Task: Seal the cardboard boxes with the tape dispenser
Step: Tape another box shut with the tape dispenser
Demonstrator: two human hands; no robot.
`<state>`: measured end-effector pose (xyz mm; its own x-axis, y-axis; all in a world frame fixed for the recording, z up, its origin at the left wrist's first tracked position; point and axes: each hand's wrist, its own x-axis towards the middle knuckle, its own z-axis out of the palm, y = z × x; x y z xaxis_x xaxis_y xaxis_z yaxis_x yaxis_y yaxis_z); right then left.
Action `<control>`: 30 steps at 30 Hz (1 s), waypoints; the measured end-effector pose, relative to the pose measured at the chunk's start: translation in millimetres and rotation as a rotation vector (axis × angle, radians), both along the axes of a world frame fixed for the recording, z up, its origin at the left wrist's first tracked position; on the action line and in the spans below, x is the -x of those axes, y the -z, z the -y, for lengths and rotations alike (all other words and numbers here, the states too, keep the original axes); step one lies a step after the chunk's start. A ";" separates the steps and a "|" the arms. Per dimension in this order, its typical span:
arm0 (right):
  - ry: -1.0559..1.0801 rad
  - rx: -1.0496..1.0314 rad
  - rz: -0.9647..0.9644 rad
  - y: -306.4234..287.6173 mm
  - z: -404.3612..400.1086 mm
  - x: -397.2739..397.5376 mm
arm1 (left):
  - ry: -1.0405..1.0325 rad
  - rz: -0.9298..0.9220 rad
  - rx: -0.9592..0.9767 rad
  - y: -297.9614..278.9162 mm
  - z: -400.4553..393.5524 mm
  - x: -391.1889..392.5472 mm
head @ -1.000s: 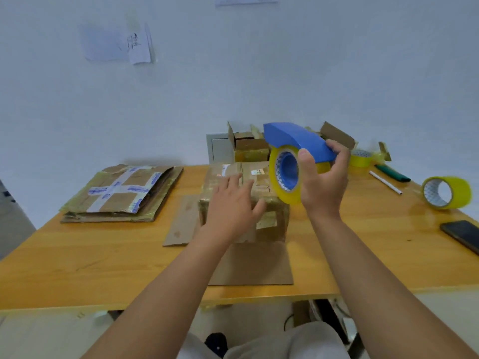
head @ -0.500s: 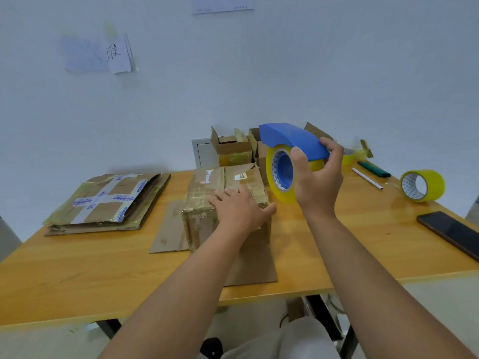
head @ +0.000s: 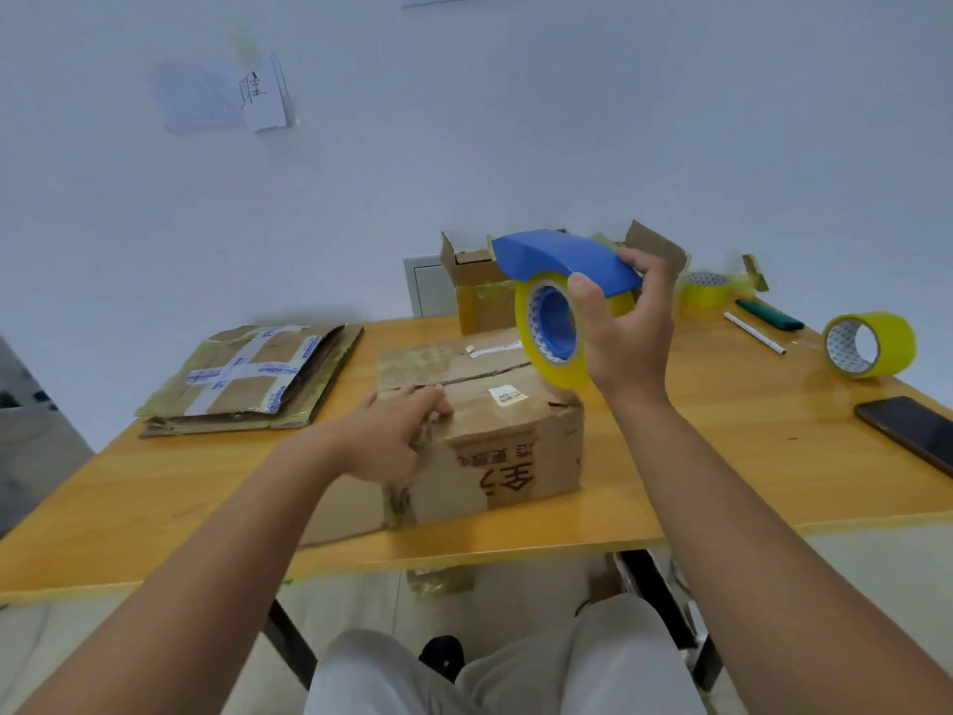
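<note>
A worn cardboard box (head: 495, 436) with its top flaps closed sits near the front edge of the wooden table (head: 722, 456). My left hand (head: 392, 436) grips the box's near left corner, fingers curled over the top edge. My right hand (head: 626, 327) holds a blue tape dispenser (head: 557, 260) with a yellow tape roll, raised just above the box's far right corner. An open cardboard box (head: 479, 291) stands behind it by the wall.
A stack of flattened, taped cardboard (head: 252, 379) lies at the left. Two yellow tape rolls (head: 869, 344) (head: 704, 289), a white pen (head: 754, 340), a green tool (head: 768, 314) and a black phone (head: 913, 430) lie at the right. A flat cardboard sheet (head: 335, 513) lies under the box.
My left hand slid from the top of the box to its near left corner, and the box has turned and come closer to the table's front edge. The dispenser stays raised.
</note>
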<state>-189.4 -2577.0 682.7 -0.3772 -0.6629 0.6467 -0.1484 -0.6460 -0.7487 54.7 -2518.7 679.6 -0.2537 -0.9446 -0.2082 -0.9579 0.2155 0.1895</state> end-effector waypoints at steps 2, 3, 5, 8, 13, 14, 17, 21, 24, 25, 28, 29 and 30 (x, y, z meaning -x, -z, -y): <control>-0.006 0.007 -0.017 3.7 -1.6 -3.6 | -0.042 0.137 0.134 3.9 1.3 -5.2; -0.012 0.013 -0.026 6.1 -2.2 -5.1 | -0.048 0.181 0.221 7.4 1.6 -2.4; -0.023 0.011 -0.043 11.4 -3.5 -7.1 | -0.037 0.116 0.351 17.1 1.6 12.6; -0.018 0.002 -0.031 17.6 -4.8 -8.1 | -0.095 -0.055 0.423 37.4 2.3 54.6; -0.008 -0.027 0.000 20.9 -3.6 -4.6 | -0.387 0.071 0.537 58.3 12.4 109.6; -0.005 -0.032 0.002 21.1 -3.0 -3.4 | -0.409 0.083 0.554 58.4 14.3 114.0; 0.010 -0.041 0.013 21.1 -2.2 -1.2 | -0.429 0.077 0.565 56.3 17.2 119.6; 0.106 -0.016 -0.005 29.9 -5.1 8.6 | -0.347 0.029 0.536 54.1 16.7 107.2; 0.188 -0.055 -0.012 55.3 -7.9 31.3 | -0.223 -0.043 0.519 52.1 12.0 84.3; 0.211 -0.092 -0.018 65.9 -8.8 40.0 | -0.179 -0.068 0.512 50.3 10.2 74.0; 0.273 -0.216 -0.055 97.9 -10.8 59.9 | -0.071 -0.061 0.393 39.1 7.0 39.2; 0.288 -0.241 -0.071 106.8 -11.0 63.6 | -0.059 -0.060 0.334 33.8 5.9 29.3; 0.298 -0.256 -0.088 113.8 -11.0 65.1 | -0.057 -0.068 0.280 28.8 4.5 21.8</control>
